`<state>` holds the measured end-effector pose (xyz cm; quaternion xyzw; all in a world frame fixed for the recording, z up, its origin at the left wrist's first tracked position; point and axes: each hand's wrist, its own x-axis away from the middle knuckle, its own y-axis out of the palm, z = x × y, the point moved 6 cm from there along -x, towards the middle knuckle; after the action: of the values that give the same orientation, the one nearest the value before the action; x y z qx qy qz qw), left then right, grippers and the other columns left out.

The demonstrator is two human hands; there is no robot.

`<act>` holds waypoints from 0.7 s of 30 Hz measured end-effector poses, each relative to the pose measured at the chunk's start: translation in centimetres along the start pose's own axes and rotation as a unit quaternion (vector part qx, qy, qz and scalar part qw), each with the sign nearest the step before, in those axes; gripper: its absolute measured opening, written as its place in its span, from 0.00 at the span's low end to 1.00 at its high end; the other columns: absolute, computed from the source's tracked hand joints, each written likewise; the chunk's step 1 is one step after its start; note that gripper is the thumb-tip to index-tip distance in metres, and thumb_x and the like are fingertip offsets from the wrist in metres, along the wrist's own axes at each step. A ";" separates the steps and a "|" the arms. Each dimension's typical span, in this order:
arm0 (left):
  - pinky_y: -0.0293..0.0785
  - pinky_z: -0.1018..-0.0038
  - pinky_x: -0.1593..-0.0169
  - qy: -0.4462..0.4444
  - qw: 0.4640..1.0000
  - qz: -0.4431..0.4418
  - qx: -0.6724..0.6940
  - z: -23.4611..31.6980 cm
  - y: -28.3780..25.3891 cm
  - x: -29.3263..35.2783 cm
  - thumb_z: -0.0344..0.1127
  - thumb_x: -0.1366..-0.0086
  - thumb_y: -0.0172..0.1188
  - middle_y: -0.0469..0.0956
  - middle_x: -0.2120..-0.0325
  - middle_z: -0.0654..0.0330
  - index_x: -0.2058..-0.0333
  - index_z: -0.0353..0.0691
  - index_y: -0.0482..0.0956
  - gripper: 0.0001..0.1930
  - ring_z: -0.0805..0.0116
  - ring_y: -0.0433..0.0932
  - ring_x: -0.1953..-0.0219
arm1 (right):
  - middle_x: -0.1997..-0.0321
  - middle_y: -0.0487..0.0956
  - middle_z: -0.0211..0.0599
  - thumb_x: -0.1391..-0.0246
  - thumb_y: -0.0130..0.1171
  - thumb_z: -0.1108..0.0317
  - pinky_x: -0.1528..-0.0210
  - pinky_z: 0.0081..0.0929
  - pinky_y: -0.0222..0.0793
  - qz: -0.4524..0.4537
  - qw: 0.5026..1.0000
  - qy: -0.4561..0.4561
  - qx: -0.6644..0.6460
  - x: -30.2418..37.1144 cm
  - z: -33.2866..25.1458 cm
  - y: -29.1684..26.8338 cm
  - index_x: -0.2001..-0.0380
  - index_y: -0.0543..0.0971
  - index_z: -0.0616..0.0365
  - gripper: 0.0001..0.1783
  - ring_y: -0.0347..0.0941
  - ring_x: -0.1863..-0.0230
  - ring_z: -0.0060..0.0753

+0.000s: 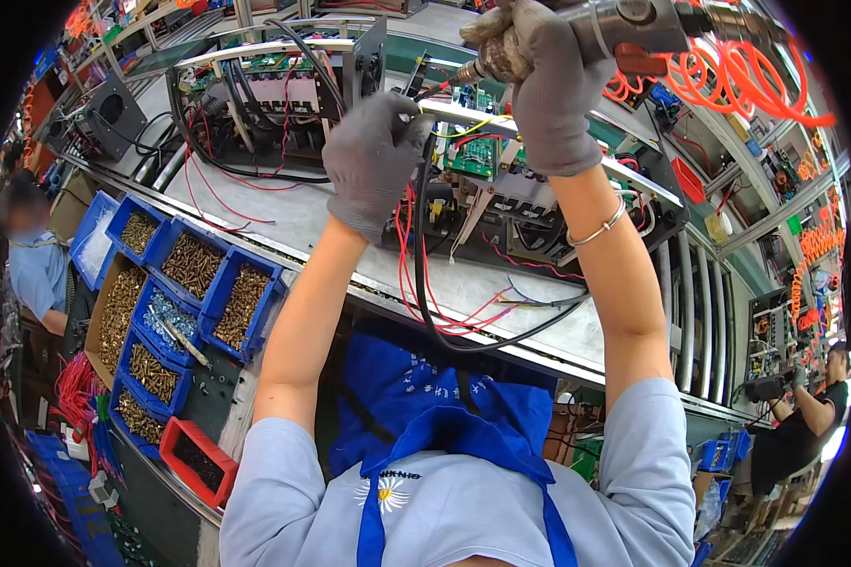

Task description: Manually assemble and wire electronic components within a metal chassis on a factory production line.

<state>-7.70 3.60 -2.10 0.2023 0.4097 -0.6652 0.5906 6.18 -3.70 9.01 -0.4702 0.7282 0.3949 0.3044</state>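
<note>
My right hand (558,99), in a grey knit glove, is wrapped round the front of a pneumatic screwdriver (629,26). The driver lies nearly level, its bit pointing left toward the top bar (468,115) of an open metal chassis (529,189). My left hand (380,156), gloved alike, is closed at the left end of that bar, close to the bit. Its fingertips pinch something too small to make out. A yellow-green wire (482,126) runs beside the bar. Green circuit boards (473,156) show inside. Red wires and a black cable (425,274) hang over the front.
Blue bins (241,302) of screws and brass fittings stand at left, with a red bin (199,461) nearer. A second chassis (265,104) sits on the line at left. Rollers (704,312) lie at right. Coiled orange hose (728,80) hangs upper right. Other people work at both sides.
</note>
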 end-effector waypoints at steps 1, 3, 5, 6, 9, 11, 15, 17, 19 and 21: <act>0.75 0.65 0.64 0.002 1.000 -0.001 0.004 0.0 0.3 -0.5 0.39 0.43 0.69 0.81 0.72 0.59 0.62 0.44 0.82 0.12 0.62 0.81 0.69 | 0.75 0.76 0.37 0.40 0.53 0.74 0.80 0.21 0.64 -0.008 1.000 -0.018 0.000 -0.5 -0.4 0.2 0.49 0.72 0.62 0.16 0.67 0.82 0.20; 0.74 0.65 0.52 0.159 0.977 0.120 -0.072 0.7 -0.5 -1.5 0.38 0.47 0.72 0.80 0.60 0.60 0.60 0.44 0.82 0.15 0.60 0.78 0.55 | 0.78 0.76 0.39 0.41 0.53 0.71 0.82 0.21 0.61 0.015 0.999 -0.033 -0.029 -1.3 -0.6 0.4 0.58 0.75 0.64 0.11 0.66 0.85 0.21; 0.68 0.65 0.42 0.120 0.991 0.042 0.038 -2.0 1.7 -3.0 0.39 0.44 0.70 0.75 0.49 0.57 0.60 0.41 0.82 0.15 0.58 0.71 0.44 | 0.82 0.74 0.39 0.42 0.53 0.68 0.84 0.21 0.58 -0.039 0.995 0.084 0.040 -2.4 0.2 0.6 0.71 0.77 0.65 0.10 0.63 0.87 0.21; 0.68 0.64 0.43 0.093 0.989 -0.022 0.109 -3.3 3.1 -3.3 0.42 0.44 0.70 0.74 0.49 0.54 0.59 0.43 0.83 0.15 0.56 0.72 0.45 | 0.86 0.72 0.38 0.45 0.53 0.66 0.86 0.21 0.56 -0.046 0.990 0.130 0.015 -2.8 0.6 1.2 0.81 0.74 0.62 0.14 0.61 0.90 0.22; 0.69 0.63 0.43 0.056 0.976 -0.097 0.189 -4.4 4.7 -3.4 0.47 0.42 0.67 0.73 0.47 0.49 0.60 0.42 0.84 0.17 0.53 0.74 0.45 | 0.87 0.71 0.36 0.48 0.54 0.67 0.86 0.21 0.56 -0.019 0.989 0.130 0.071 -4.0 0.7 2.0 0.79 0.74 0.63 0.11 0.60 0.90 0.22; 0.70 0.64 0.44 0.051 0.973 -0.116 0.194 -3.8 4.7 -3.7 0.47 0.43 0.67 0.73 0.48 0.50 0.61 0.40 0.84 0.18 0.54 0.74 0.46 | 0.87 0.70 0.34 0.51 0.56 0.66 0.86 0.22 0.57 -0.019 0.988 0.136 0.071 -5.1 1.5 1.9 0.77 0.73 0.63 0.10 0.60 0.90 0.23; 0.71 0.65 0.45 0.053 0.977 -0.099 0.179 -3.9 4.7 -3.7 0.48 0.45 0.67 0.74 0.49 0.51 0.62 0.38 0.85 0.20 0.56 0.75 0.48 | 0.88 0.67 0.32 0.51 0.57 0.63 0.85 0.25 0.62 -0.021 0.989 0.133 0.059 -6.6 3.3 1.9 0.76 0.73 0.63 0.12 0.63 0.90 0.26; 0.71 0.65 0.46 0.045 0.976 -0.102 0.186 -4.1 4.8 -3.7 0.48 0.44 0.66 0.74 0.50 0.52 0.63 0.37 0.85 0.19 0.56 0.76 0.49 | 0.88 0.67 0.32 0.51 0.57 0.63 0.84 0.25 0.62 -0.023 0.983 0.166 0.072 -6.7 4.0 2.3 0.76 0.73 0.63 0.12 0.65 0.89 0.26; 0.71 0.65 0.46 0.036 0.975 -0.104 0.192 -4.3 4.9 -3.7 0.48 0.44 0.66 0.75 0.50 0.52 0.64 0.36 0.85 0.19 0.57 0.76 0.49 | 0.87 0.68 0.32 0.50 0.57 0.63 0.85 0.25 0.62 -0.028 0.985 0.156 0.069 -6.7 4.3 2.9 0.74 0.73 0.64 0.13 0.66 0.89 0.26; 0.71 0.67 0.46 0.041 0.979 -0.096 0.176 -4.4 5.0 -3.7 0.46 0.44 0.65 0.76 0.51 0.54 0.65 0.35 0.85 0.18 0.58 0.77 0.51 | 0.87 0.68 0.32 0.50 0.57 0.62 0.86 0.24 0.61 0.024 0.990 0.121 0.075 -6.5 3.5 3.4 0.73 0.74 0.65 0.14 0.65 0.89 0.26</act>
<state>-3.07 9.50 -3.40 0.2897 0.3274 -0.7717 0.4618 5.72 3.02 13.50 -0.4731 0.7982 0.2867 0.2385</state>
